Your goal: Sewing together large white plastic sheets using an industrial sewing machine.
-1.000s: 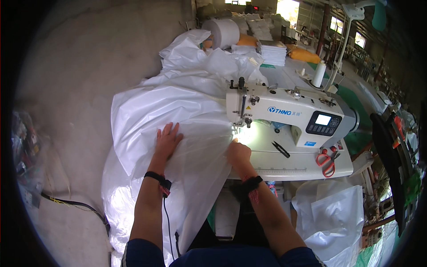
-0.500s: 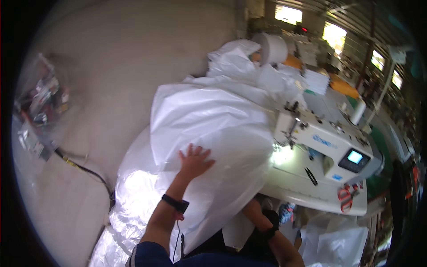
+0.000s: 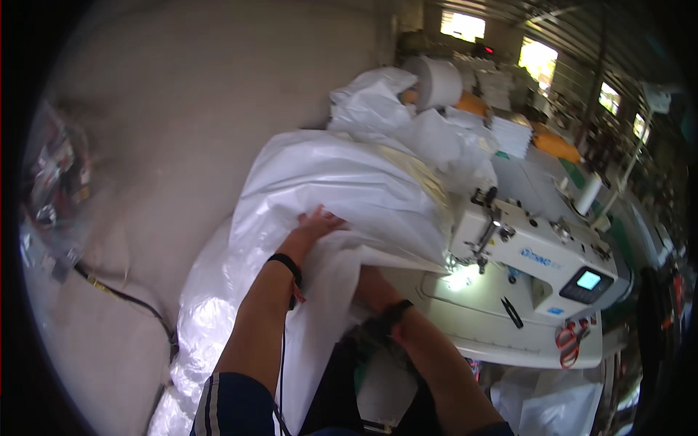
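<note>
Left hand [image 3: 317, 225]: spread, on sheet [image 3: 331, 171]. Right hand [image 3: 375, 289]: part-hidden by sheet, grip unclear. Advised: sheet smoothed flat before machine [image 3: 534, 254].

The sheet [image 3: 334, 171] lies at my twelve o'clock, my left hand [image 3: 318, 224] upon it, my right hand [image 3: 373, 288] partly behind its edge. On the bench [image 3: 465, 320], between one and two, stands the sewing machine [image 3: 534, 251], snips [image 3: 512, 312] before it, scissors [image 3: 568, 345] at the snips' four o'clock. Behind the sheet sits a roll [image 3: 440, 83], ten o'clock from a stack [image 3: 511, 138].
</note>
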Motion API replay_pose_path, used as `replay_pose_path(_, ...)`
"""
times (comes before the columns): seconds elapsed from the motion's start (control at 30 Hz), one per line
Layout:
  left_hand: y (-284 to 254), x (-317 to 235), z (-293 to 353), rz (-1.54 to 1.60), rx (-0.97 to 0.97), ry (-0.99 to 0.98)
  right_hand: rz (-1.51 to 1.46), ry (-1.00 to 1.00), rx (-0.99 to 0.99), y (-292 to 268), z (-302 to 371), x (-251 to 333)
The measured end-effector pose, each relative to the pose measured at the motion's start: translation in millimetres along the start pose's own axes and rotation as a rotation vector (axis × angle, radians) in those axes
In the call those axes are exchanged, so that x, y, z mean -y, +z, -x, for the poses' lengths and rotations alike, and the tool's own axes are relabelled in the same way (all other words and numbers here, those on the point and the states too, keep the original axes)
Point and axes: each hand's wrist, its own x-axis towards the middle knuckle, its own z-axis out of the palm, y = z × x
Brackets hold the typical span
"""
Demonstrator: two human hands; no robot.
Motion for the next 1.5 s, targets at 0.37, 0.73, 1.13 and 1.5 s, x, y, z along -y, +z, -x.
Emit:
replay_pose_path(0.37,6,6,87,0.080,-0.223,-0.011,-1.114,0.075,0.644,96,173,137)
replay_pose_path(0.73,3,-195,276,0.379,-0.601,-0.076,-1.657,0.790,-0.019,91,285,111)
replay_pose_path(1.13,40,-268,419,0.366,-0.295,0.162,-1.553,0.936,-0.224,48,323,142)
replay_pose_path(1.5,25,-273,369,0.305,-0.654,0.203,-1.228,0.851,-0.142,56,308,161)
